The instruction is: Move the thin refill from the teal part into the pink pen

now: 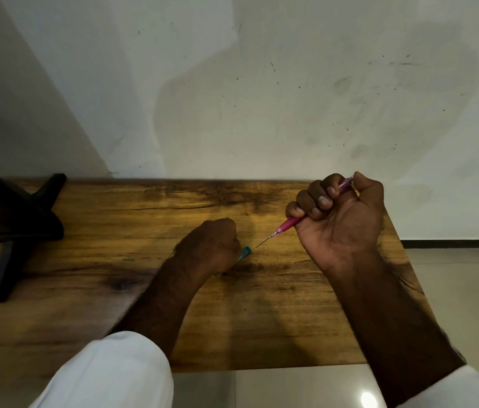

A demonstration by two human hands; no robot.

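My right hand [339,214] is raised above the wooden table [114,231] and grips the pink pen [288,223] in a fist, thumb at its top end. The pen slants down to the left, and a thin dark refill [263,241] sticks out of its tip. My left hand [210,245] rests on the table with curled fingers round the teal part [245,251], of which only a short end shows beside the knuckles. The refill's tip ends a little to the right of that teal end, not touching it.
A black stand [23,228] with splayed legs occupies the table's left side. The table's back edge meets a white wall [261,98]. Its right edge drops to a pale tiled floor [453,290]. White sleeves cover both forearms near the bottom.
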